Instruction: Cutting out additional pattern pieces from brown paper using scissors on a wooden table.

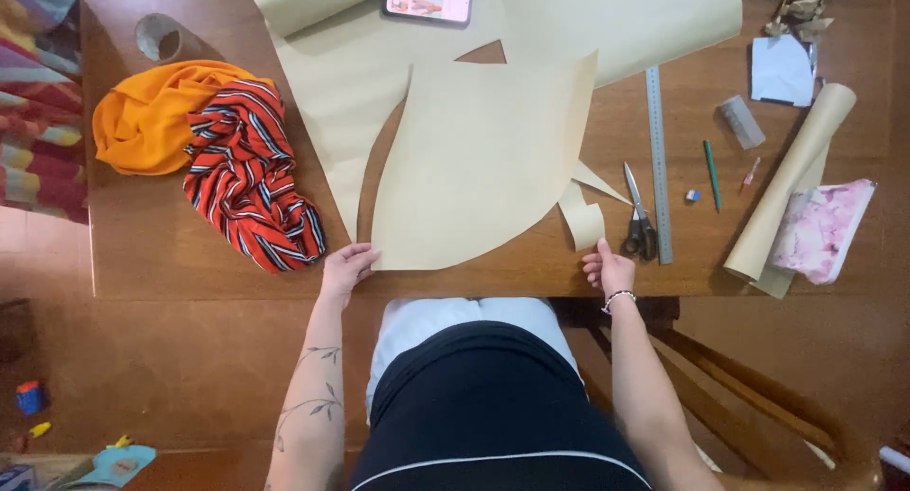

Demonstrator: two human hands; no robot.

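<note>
A cut piece of tan pattern paper (474, 169) lies flat in the middle of the wooden bench (171, 254), its straight lower edge running along the bench's near edge. The left hand (346, 265) rests at the piece's lower left corner, fingers loosely spread and touching the paper's edge rather than pinching it. The right hand (607, 266) sits at the near edge further right, beside a narrow curled paper offcut (583, 221); its fingers look half curled and seem to hold nothing, though the view is too small to be sure whether they touch the strip.

As far as the pictures show, the cutting of this piece is done: its curved sides are clean, the offcut lies free beside it, and the scissors (639, 221) lie put down toward the right, just by a long metal ruler (658, 159). The larger sheet of tan paper (626, 17) it seems to have come from stretches over the far edge, with a phone (428, 0) lying on it. No fabric has been cut yet, I judge: the orange cloth (142, 117) and the red striped cloth (248, 169) are bunched near the left edge, well apart from the scissors. A paper roll (791, 183), a green pencil (712, 173) and a pink marbled pouch (823, 230) lie toward the right edge.
</note>
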